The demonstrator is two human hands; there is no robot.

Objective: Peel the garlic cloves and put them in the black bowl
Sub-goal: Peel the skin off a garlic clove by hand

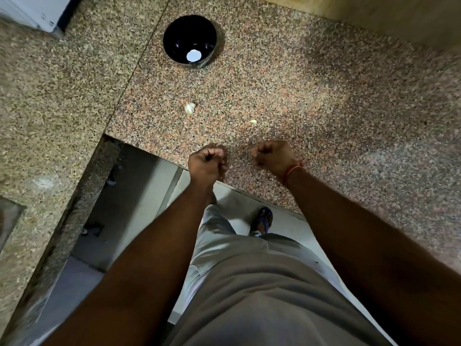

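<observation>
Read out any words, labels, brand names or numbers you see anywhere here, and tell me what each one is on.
No readable text anywhere.
Black bowl: the white round spot inside is blank, maybe a light reflection, no print.
White appliance at the top left corner: small dark marks near its edge, too small and blurred to read.
Counter, hands and clothing: no writing.

— surface?
— speckled granite counter (311, 96), a seam running across its left part.
— items resting on it?
— black bowl (190, 41) at the far side; a garlic clove (189, 107) nearer the front edge; a smaller pale piece (253, 121) just right of it, apart.
</observation>
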